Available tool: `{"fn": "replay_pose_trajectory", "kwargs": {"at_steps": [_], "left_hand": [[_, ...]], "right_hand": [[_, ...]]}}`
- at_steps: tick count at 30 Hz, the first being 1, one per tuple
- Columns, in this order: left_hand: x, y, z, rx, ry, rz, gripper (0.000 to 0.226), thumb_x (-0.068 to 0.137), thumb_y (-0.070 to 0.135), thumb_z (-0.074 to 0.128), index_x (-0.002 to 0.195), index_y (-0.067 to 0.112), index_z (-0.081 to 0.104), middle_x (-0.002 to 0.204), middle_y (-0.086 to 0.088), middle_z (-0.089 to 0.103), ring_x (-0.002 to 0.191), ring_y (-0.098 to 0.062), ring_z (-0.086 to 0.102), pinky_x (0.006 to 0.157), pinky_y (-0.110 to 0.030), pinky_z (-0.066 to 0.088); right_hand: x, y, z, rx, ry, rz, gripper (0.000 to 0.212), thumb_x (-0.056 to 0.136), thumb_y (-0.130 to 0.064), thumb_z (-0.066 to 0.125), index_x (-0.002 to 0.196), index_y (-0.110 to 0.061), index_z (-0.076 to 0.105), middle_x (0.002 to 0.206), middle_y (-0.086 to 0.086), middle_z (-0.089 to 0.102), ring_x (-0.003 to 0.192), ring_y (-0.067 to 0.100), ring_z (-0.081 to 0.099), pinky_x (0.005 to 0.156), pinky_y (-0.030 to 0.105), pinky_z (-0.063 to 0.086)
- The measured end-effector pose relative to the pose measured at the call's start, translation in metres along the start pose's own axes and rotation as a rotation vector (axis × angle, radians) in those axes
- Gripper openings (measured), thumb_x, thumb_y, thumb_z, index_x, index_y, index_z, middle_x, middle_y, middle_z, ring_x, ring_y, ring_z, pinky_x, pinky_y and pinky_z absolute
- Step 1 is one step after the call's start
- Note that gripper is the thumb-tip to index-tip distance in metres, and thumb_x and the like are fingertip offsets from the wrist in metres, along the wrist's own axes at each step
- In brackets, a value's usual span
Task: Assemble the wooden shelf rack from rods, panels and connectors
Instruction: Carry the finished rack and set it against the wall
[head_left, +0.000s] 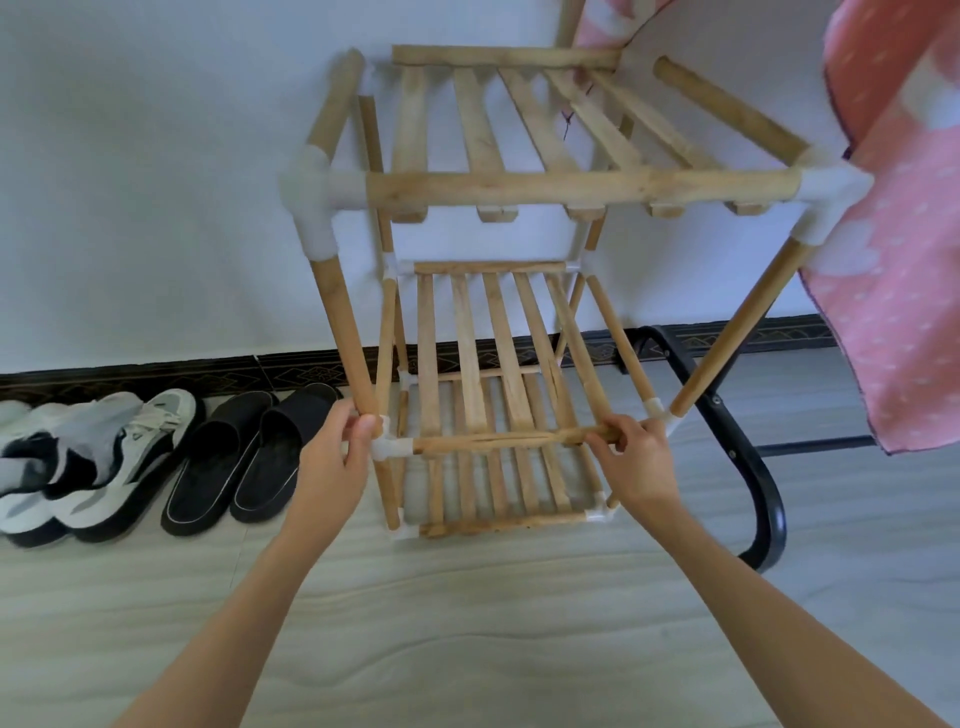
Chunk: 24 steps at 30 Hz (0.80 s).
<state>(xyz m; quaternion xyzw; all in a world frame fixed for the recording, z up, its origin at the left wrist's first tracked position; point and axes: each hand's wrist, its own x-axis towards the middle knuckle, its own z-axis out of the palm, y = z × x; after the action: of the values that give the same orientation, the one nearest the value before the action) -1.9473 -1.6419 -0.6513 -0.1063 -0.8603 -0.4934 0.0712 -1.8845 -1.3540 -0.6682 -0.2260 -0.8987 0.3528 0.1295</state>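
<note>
The rack (498, 312) stands on the floor (467, 623) against the wall (156, 182), three slatted shelves stacked and joined by white connectors at the corners. My left hand (340, 452) grips the front left corner of the middle shelf, fingers curled round the post just where it enters the connector (387, 447). My right hand (631, 454) grasps the front rod (498, 441) of that shelf near its right end.

I judge the weak point to be these front joints. The right front post (737, 327) leans outward toward its foot, so if I push unevenly it may skip out of its socket or wedge in crooked. The front rod looks split along its length; squeezing it hard could open that crack. If I press down on the front alone, the whole frame may rock away from the wall and the back joints may work loose.

The pink cloth (893, 234) hangs touching the top right corner and could snag there. The black slippers (244, 457) and sneakers (88, 462) sit just beside the rack's left foot, where a slipping post would knock them.
</note>
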Motion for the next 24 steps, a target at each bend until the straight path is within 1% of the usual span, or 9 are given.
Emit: {"fn": "replay_pose_trajectory", "kwargs": {"at_steps": [3, 5, 8, 10, 13, 15, 18, 21, 24], "left_hand": [[-0.002, 0.018, -0.012, 0.014, -0.11, -0.131, 0.018, 0.098, 0.013, 0.044, 0.111, 0.02, 0.052, 0.1, 0.004, 0.063, 0.103, -0.019, 0.059, 0.094, -0.034, 0.045], [-0.006, 0.041, -0.023, -0.083, -0.114, -0.215, 0.03, 0.098, 0.007, 0.04, 0.125, 0.017, 0.048, 0.111, 0.001, 0.061, 0.114, -0.022, 0.055, 0.101, -0.036, 0.04], [0.003, 0.098, -0.054, -0.374, 0.13, -0.314, 0.034, 0.102, 0.013, 0.032, 0.135, 0.009, 0.04, 0.127, -0.013, 0.052, 0.118, -0.028, 0.052, 0.103, -0.04, 0.039], [0.022, 0.145, -0.078, -0.509, 0.253, -0.385, 0.035, 0.103, 0.022, 0.03, 0.135, 0.011, 0.039, 0.126, -0.012, 0.052, 0.114, -0.025, 0.053, 0.101, -0.039, 0.04], [0.051, 0.21, -0.099, -0.555, 0.098, -0.489, 0.032, 0.102, 0.033, 0.029, 0.131, 0.023, 0.04, 0.117, 0.0, 0.052, 0.107, -0.018, 0.051, 0.099, -0.037, 0.039], [0.059, 0.23, -0.102, -0.362, -0.095, -0.526, 0.03, 0.1, 0.037, 0.036, 0.128, 0.029, 0.039, 0.114, 0.005, 0.051, 0.109, -0.015, 0.05, 0.099, -0.038, 0.04], [0.059, 0.233, -0.108, -0.154, -0.208, -0.564, 0.043, 0.097, 0.029, 0.045, 0.139, 0.026, 0.033, 0.121, -0.001, 0.051, 0.112, -0.019, 0.051, 0.101, -0.044, 0.042], [0.06, 0.234, -0.131, -0.207, -0.174, -0.713, 0.031, 0.097, 0.027, 0.046, 0.127, 0.017, 0.05, 0.116, -0.006, 0.056, 0.108, -0.02, 0.055, 0.101, -0.044, 0.043], [0.049, 0.233, -0.152, -0.213, -0.17, -0.76, 0.023, 0.098, 0.028, 0.045, 0.112, 0.015, 0.057, 0.106, -0.007, 0.059, 0.102, -0.022, 0.058, 0.097, -0.045, 0.047]], "right_hand": [[-0.003, -0.018, -0.026, -0.026, -0.181, 0.079, 0.04, 0.093, -0.022, 0.056, 0.129, -0.008, 0.049, 0.127, 0.014, 0.046, 0.099, 0.02, 0.053, 0.095, 0.028, 0.041], [-0.011, -0.034, -0.051, -0.025, -0.168, 0.03, 0.035, 0.094, -0.019, 0.053, 0.127, -0.007, 0.052, 0.125, 0.012, 0.052, 0.107, 0.022, 0.055, 0.094, 0.032, 0.044], [-0.025, -0.069, -0.106, 0.048, 0.083, -0.254, 0.02, 0.094, -0.012, 0.051, 0.109, -0.005, 0.062, 0.103, 0.008, 0.062, 0.089, 0.016, 0.058, 0.079, 0.033, 0.052], [-0.024, -0.096, -0.146, 0.025, 0.272, -0.433, 0.022, 0.092, -0.018, 0.048, 0.1, -0.003, 0.063, 0.089, 0.007, 0.062, 0.081, 0.014, 0.052, 0.073, 0.03, 0.046], [0.001, -0.132, -0.196, -0.096, 0.396, -0.383, 0.034, 0.091, -0.03, 0.044, 0.107, -0.004, 0.06, 0.101, 0.011, 0.061, 0.092, 0.027, 0.052, 0.078, 0.039, 0.042], [0.023, -0.149, -0.216, -0.19, 0.287, -0.162, 0.048, 0.091, -0.039, 0.048, 0.127, -0.007, 0.051, 0.125, 0.018, 0.05, 0.113, 0.036, 0.045, 0.091, 0.049, 0.04], [0.042, -0.169, -0.228, -0.077, -0.133, 0.276, 0.07, 0.091, -0.043, 0.051, 0.148, -0.018, 0.018, 0.15, 0.018, 0.02, 0.136, 0.038, 0.024, 0.108, 0.054, 0.029], [0.041, -0.187, -0.227, -0.026, -0.236, 0.392, 0.065, 0.094, -0.033, 0.049, 0.148, -0.019, 0.016, 0.145, 0.018, 0.029, 0.12, 0.035, 0.041, 0.091, 0.046, 0.044], [0.024, -0.199, -0.227, -0.272, -0.355, 0.303, 0.046, 0.099, -0.022, 0.04, 0.143, -0.018, 0.028, 0.143, 0.02, 0.029, 0.099, 0.027, 0.046, 0.075, 0.038, 0.042]]}}
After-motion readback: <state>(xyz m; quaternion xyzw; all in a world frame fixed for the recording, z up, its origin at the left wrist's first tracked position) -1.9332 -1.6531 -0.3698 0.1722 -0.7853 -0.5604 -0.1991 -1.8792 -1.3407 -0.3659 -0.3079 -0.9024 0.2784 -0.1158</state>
